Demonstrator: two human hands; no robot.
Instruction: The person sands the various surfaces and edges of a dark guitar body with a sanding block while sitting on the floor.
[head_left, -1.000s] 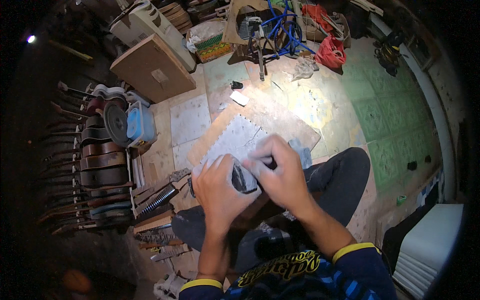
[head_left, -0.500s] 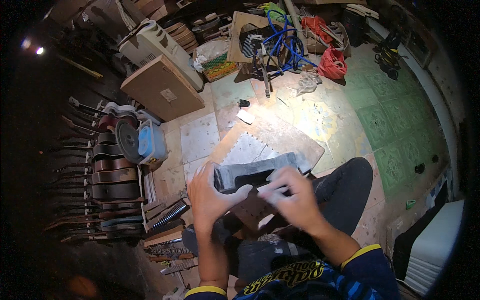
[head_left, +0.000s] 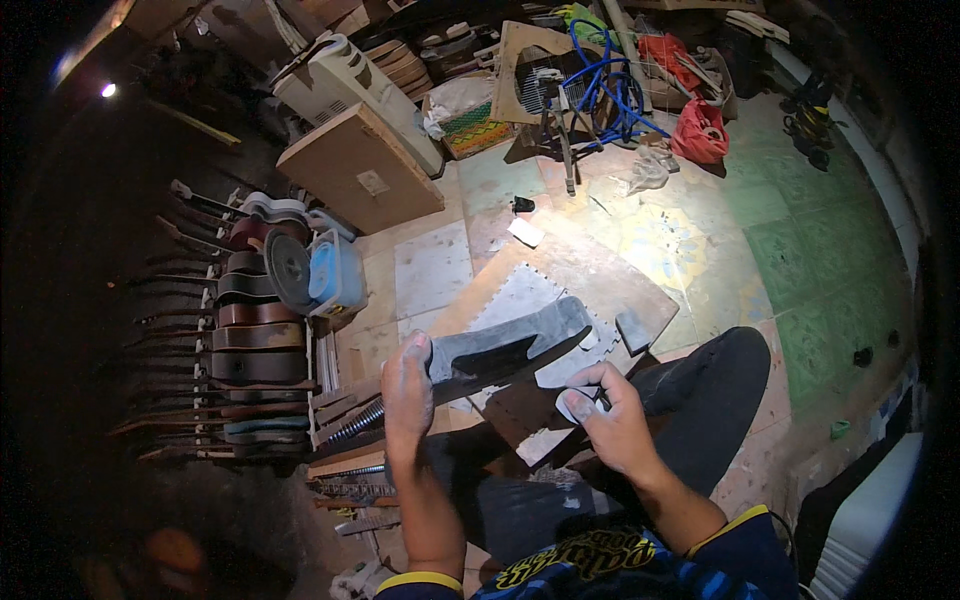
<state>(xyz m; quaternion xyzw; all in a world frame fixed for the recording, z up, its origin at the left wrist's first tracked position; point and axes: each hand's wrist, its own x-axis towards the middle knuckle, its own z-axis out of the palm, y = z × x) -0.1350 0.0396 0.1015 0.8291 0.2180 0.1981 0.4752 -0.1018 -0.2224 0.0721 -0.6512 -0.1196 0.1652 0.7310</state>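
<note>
Well to the left of the dusty, dark curved piece [head_left: 490, 338], stringed instruments [head_left: 258, 345] stand in a row, with a clear tub [head_left: 347, 277] nearer to it. At the piece's left end, the left hand [head_left: 408, 388] has its grip clamped on it, thumb against the upper corner; held at one end only, it looks prone to tipping, so firm fingers and a braced wrist would help. The piece itself hangs off the floor between the hands, its notch toward the person, a pale toothed-edge sheet [head_left: 518, 291] beyond it. Below its right end, apart from it, the right hand [head_left: 613, 418] has its grip together on a small pale scrap [head_left: 567, 406], kind unclear. Light, even pressure, with the scrap flat against the surface, seems best to avoid gouging. Right of that end lies a grey block [head_left: 632, 333].
</note>
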